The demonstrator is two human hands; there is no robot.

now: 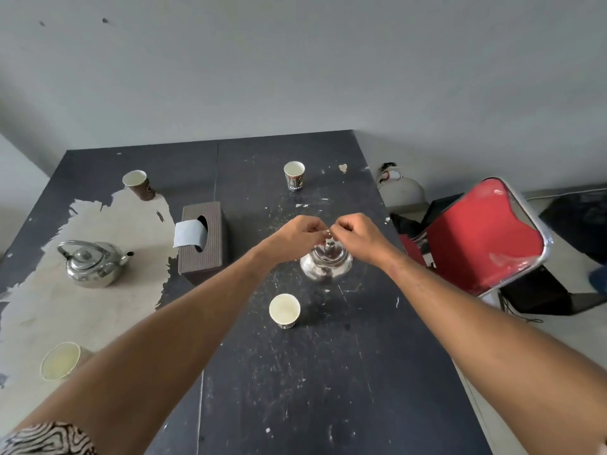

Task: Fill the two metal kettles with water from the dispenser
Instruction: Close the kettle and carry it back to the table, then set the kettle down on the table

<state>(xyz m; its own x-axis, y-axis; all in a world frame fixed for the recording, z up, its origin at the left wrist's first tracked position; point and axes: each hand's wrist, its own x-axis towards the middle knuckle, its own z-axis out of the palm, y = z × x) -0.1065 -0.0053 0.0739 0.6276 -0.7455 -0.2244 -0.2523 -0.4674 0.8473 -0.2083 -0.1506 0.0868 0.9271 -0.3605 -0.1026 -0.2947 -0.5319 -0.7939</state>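
Two shiny metal kettles stand on the dark table [328, 372]. One kettle [92, 264] sits at the left on the worn pale patch, lid on, handle up, spout pointing right. The other kettle [326, 262] stands mid-table, lid on. Above it my left hand [300, 236] and my right hand [356, 236] meet, fingers pinched together on its raised handle, which is mostly hidden by them. No water dispenser is in view.
A brown tissue box [202, 239] lies between the kettles. Paper cups stand at the back left [139, 183], back middle [294, 175], front of the held kettle [284, 310] and near left [60, 361]. A red chair [486, 238] stands right of the table.
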